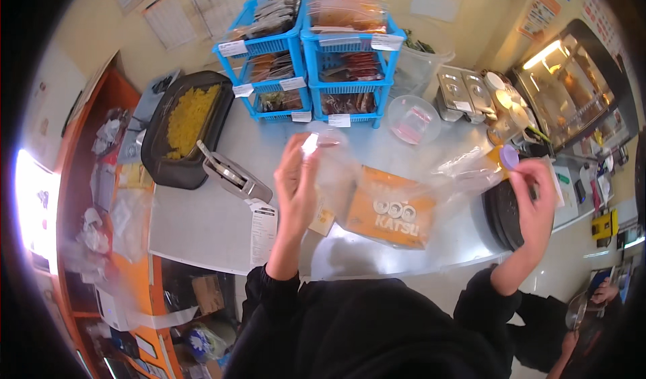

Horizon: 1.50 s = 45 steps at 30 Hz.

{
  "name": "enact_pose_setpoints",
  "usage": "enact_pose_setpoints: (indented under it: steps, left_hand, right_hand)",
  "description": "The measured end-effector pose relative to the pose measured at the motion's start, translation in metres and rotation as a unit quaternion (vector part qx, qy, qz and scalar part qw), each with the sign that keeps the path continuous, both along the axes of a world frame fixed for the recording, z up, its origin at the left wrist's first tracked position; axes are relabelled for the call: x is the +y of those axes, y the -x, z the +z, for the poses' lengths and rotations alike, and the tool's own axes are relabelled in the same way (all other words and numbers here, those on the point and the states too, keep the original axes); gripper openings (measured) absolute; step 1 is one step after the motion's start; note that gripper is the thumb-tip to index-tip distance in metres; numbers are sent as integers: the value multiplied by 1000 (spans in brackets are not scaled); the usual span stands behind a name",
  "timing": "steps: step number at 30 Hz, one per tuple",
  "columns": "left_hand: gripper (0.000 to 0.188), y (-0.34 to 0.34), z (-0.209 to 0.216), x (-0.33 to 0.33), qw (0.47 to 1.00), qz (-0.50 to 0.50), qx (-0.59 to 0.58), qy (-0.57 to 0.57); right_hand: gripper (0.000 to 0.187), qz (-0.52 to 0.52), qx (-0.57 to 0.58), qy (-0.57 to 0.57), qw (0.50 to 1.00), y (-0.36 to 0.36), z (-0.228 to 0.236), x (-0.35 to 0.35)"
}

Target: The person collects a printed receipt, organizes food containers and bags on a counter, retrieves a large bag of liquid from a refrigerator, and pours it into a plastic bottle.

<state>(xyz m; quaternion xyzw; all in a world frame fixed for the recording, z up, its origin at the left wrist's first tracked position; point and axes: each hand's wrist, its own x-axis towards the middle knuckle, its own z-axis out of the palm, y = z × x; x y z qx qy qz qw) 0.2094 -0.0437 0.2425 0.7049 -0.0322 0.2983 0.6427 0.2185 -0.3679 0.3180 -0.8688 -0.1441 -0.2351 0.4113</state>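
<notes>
A thin clear plastic bag [464, 170] stretches between my two raised hands. An orange printed box [380, 197] rests on the metal counter and shows through the lower part of the bag. My left hand [296, 180] is closed on one upper side of the bag, its fingers pinched together. Out to the right, my right hand [535, 200] pinches the other side, its fingertips beside a round purple piece [509, 157] that I cannot identify. Left of the box lie a tape dispenser [235, 177] and a printed paper slip [264, 231].
Stacked blue baskets [346, 83] of packets stand at the back. A black pan of yellow food [192, 123] sits left, and a clear round tub [414, 120] behind the box. A lit display case [562, 76] stands right. A co-worker's hand [603, 291] shows lower right.
</notes>
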Motion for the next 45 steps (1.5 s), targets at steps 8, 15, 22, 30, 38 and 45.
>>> enact_pose_setpoints:
  steps: [8, 15, 22, 30, 38, 45]
  left_hand:
    - [34, 4, -9, -23, 994, -105, -20, -33]
    - [44, 89, -91, 27, 985, 122, 118, 9]
    - [73, 187, -207, 103, 901, 299, 293, -111]
    - [76, 199, -211, 157, 912, 165, 304, -222]
    - [53, 191, -226, 204, 885, 11, 205, -417]
    - [52, 190, -231, 214, 885, -6, 179, -430]
  right_hand:
    - [9, 242, -9, 126, 962, -5, -57, 148]
    - [10, 296, 214, -24, 931, 39, -115, 154]
    - [13, 409, 366, 12, 836, 75, -200, 186]
    - [15, 282, 221, 69, 931, 79, -195, 253]
    - [13, 99, 275, 93, 952, 144, -274, 299]
    - [12, -23, 129, -21, 991, 183, -318, 306]
